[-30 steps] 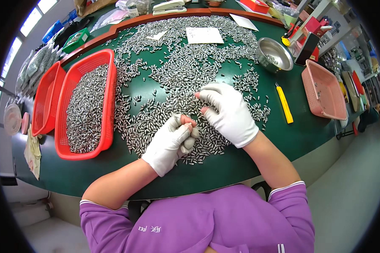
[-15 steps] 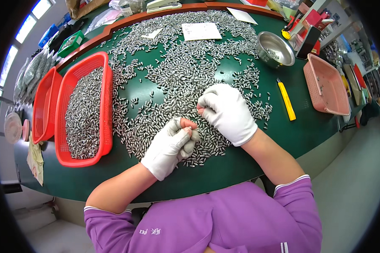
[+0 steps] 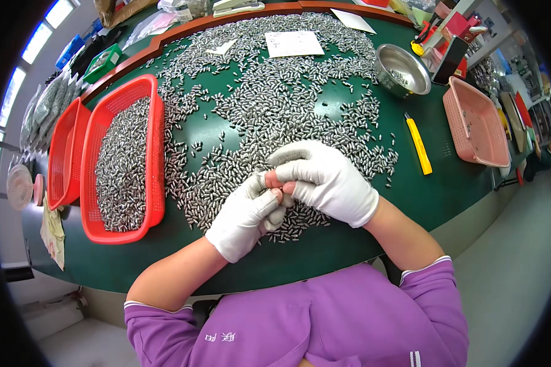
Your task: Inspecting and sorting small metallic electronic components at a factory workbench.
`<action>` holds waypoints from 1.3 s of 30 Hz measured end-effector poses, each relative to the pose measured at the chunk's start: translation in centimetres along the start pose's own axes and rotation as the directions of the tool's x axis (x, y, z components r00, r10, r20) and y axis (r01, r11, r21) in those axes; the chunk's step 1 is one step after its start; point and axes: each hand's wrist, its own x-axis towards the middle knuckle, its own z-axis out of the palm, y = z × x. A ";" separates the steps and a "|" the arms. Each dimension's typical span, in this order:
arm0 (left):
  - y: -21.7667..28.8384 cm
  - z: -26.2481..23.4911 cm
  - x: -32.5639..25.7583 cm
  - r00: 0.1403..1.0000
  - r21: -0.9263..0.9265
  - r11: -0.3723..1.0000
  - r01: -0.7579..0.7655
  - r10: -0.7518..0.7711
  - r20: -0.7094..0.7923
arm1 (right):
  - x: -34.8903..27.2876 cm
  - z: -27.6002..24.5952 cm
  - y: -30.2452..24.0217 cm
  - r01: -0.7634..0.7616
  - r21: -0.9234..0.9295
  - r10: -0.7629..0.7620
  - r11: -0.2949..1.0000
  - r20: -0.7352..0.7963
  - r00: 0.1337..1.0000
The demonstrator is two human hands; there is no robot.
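A wide spread of small silvery, bullet-shaped metal parts covers the green table. Over its near part, my two hands meet at the fingertips, both in white gloves with bare thumb and finger tips. My left hand is closed, thumb pinched against the fingers. My right hand reaches in from the right, its thumb and forefinger pinched together at the left hand's fingertips. Whatever sits between the fingers is too small and covered to make out.
To the left stands a red basket full of the same parts, with another red basket beside it. On the right lie a steel bowl, a yellow utility knife and a pink basket. A white paper rests on the parts.
My right hand has come down and left from over the parts to touch my left hand's fingertips. The left hand has barely moved and stays closed.
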 end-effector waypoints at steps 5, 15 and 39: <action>-0.2 0.3 0.0 0.998 0.001 1.000 -0.014 0.014 -0.063 | -0.1 -2.0 0.8 -0.089 -0.568 0.001 0.818 -0.154 0.988; -0.1 0.4 0.1 0.998 0.003 1.000 -0.015 0.015 -0.063 | 0.1 -1.2 1.4 -0.120 -0.559 0.042 0.820 -0.149 0.988; -0.4 0.4 -0.3 0.995 0.020 1.000 -0.016 0.018 -0.095 | 0.0 -0.8 -0.5 -0.083 0.009 0.082 0.997 0.032 0.996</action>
